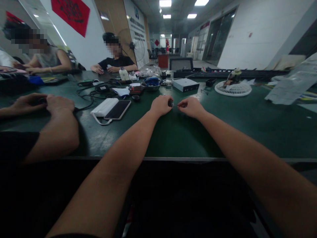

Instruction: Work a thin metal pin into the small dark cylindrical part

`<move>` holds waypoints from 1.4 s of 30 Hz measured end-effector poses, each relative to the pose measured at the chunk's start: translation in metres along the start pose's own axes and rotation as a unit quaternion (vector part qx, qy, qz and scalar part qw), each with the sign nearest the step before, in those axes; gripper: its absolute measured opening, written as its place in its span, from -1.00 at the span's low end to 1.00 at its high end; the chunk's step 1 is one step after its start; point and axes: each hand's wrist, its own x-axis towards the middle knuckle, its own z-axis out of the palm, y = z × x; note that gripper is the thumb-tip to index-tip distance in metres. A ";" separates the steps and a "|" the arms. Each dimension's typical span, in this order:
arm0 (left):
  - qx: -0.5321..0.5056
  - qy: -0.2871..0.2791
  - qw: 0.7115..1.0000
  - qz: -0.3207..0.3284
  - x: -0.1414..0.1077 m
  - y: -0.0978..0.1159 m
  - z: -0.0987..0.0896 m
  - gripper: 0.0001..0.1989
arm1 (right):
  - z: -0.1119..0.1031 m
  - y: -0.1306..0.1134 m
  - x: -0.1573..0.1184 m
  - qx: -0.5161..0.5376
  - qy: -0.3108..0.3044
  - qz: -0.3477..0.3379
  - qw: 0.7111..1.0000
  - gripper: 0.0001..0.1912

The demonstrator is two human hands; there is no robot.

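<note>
My left hand point(161, 105) is closed around a small round black part point(170, 103) with a shiny rim, held just above the green table point(188, 138). Facing it from the right, my right hand point(192, 107) pinches a thin, pin-like piece point(177, 106). Its tip points at the black part, and I cannot tell whether the two touch. My fingers hide most of both pieces, so their exact kind does not show.
A phone point(118, 110) and a white power bank point(102, 107) with its cable lie left. Beyond are a black mouse point(136, 98), a bowl point(150, 86), a white-grey box point(185, 84) and a white fan grille point(232, 89). A co-worker's hands point(53, 103) work at far left; two people sit opposite.
</note>
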 end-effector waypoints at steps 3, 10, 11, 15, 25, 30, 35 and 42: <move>-0.003 -0.003 1.000 0.004 0.000 -0.001 0.000 -0.66 | 0.001 0.002 0.000 0.013 -0.011 -0.004 1.000 -0.78; -0.004 -0.007 1.000 0.018 0.001 0.002 0.001 -0.63 | -0.004 0.002 0.003 -0.014 0.018 0.014 1.000 -0.77; -0.003 -0.007 1.000 0.019 0.001 0.001 0.001 -0.62 | -0.004 0.001 0.002 -0.016 0.015 0.015 1.000 -0.78; 0.002 -0.003 1.000 0.017 0.000 -0.001 0.001 -0.63 | -0.002 0.000 0.000 -0.008 -0.006 0.004 1.000 -0.80; -0.004 -0.016 0.999 0.033 0.001 0.001 0.000 -0.63 | -0.003 0.004 0.003 -0.029 0.008 0.013 0.999 -0.77; -0.004 -0.014 0.999 0.033 0.000 -0.001 0.001 -0.61 | -0.002 0.005 0.002 -0.023 -0.020 -0.012 0.999 -0.77; -0.008 -0.015 0.998 0.056 0.001 -0.002 0.001 -0.59 | -0.003 0.004 0.000 -0.013 -0.011 -0.017 1.000 -0.77; -0.009 -0.015 0.997 0.081 0.004 -0.001 0.001 -0.55 | -0.005 -0.001 0.001 -0.035 0.022 -0.022 0.999 -0.74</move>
